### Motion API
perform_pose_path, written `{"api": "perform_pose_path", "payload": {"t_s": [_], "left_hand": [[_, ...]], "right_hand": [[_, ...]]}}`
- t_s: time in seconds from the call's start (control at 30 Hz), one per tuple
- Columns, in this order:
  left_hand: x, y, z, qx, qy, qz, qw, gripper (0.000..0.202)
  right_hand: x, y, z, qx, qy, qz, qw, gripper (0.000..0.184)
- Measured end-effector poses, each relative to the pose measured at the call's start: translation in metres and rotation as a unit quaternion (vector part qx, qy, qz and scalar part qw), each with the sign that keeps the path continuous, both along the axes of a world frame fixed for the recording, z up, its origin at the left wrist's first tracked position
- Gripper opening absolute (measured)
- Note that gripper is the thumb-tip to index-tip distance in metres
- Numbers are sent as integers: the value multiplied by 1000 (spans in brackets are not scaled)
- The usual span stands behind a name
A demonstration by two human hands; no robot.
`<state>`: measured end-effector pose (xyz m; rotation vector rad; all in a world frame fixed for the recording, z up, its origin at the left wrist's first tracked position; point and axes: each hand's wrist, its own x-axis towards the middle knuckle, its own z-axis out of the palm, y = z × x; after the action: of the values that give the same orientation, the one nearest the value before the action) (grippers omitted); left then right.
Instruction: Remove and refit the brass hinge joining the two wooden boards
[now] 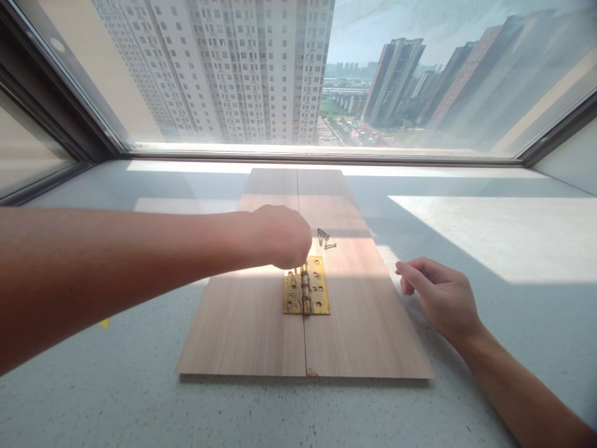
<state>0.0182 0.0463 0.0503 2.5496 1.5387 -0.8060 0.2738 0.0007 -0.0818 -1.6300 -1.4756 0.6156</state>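
A worn brass hinge [306, 286] lies flat and spread across the seam between two pale wooden boards, the left board [252, 339] and the right board [361, 339]. My left hand [283, 238] is closed over the hinge's far end. Its fingertips point down and are mostly hidden by the hand, so what they pinch does not show. Just beyond the hinge, several screws [324, 239] lie in a small pile on the right board. Off that board's right edge, my right hand [441, 292] is closed, thumb against curled fingers; anything inside it is hidden.
The boards lie on a speckled pale windowsill [116, 386] crossed by bands of sunlight. Behind them runs the window frame [317, 159]. A small yellow spot [105, 323] shows under my left forearm. A chip [312, 372] marks the right board's near edge.
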Motion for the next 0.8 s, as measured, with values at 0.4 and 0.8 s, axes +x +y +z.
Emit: {"api": "perform_pose_path", "payload": {"t_s": [0.4, 0.8], "left_hand": [[-18, -3, -4, 25, 50, -219, 974, 26], [-13, 0, -7, 54, -56, 56, 995, 53]], "right_hand": [[-10, -1, 0, 20, -10, -1, 1000, 36], [-3, -2, 1, 21, -5, 4, 1000, 35]]}}
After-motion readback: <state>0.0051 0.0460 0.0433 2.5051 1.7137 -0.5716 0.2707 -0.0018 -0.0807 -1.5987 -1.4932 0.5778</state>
